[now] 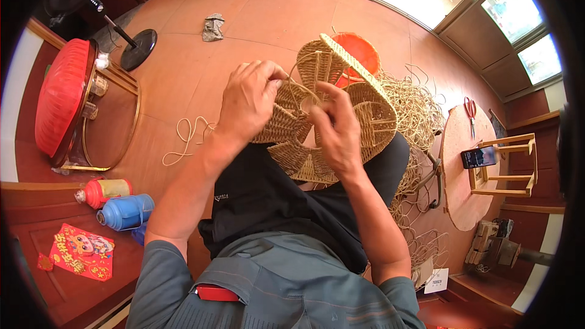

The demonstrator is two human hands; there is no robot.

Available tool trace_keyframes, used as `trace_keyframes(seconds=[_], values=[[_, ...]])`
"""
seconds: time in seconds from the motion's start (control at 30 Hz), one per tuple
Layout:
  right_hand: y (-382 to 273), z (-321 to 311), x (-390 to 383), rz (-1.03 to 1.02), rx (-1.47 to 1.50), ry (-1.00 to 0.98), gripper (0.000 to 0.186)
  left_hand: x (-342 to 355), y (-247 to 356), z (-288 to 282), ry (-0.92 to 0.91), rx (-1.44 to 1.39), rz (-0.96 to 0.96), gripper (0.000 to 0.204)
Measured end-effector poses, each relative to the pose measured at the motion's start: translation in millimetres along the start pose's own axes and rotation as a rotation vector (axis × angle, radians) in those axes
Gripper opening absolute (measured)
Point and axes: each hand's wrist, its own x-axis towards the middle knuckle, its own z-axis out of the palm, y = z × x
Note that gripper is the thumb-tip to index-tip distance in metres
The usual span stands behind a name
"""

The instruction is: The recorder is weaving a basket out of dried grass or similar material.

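On my lap rests a straw-coloured woven basket [290, 157], with petal-like panels around open gaps and a thick braided rim on the far right side. My left hand [248, 99] is closed above its left part, thumb and fingers pinching a straw-coloured cord [297, 86]. The cord runs across to my right hand [337, 127], whose bent index finger and thumb close on it over the basket's middle. The fingertips of the right hand partly hide where the cord meets the weave.
Loose cord [415, 106] lies heaped right of the basket, with an orange-red tub [358, 52] beyond. A round board [458, 176] bears red-handled scissors [470, 113], a phone [478, 157] and a small wooden frame [503, 192]. At left stand a fan [139, 49] and two flasks [125, 212].
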Motion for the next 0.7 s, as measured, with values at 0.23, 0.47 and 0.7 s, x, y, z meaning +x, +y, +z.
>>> trace_keyframes(seconds=[0.23, 0.47, 0.7], values=[[35, -101, -47, 0.371, 0.857, 0.092, 0.032, -58, 44, 84, 0.009, 0.248, 0.539, 0.015], [154, -333, -123, 0.53, 0.827, 0.661, 0.046, -102, 18, 80, -0.111, 0.066, 0.516, 0.014], [233, -562, -314, 0.665, 0.472, 1.116, 0.017, -112, -70, -42, 0.037, 0.534, 0.583, 0.014]])
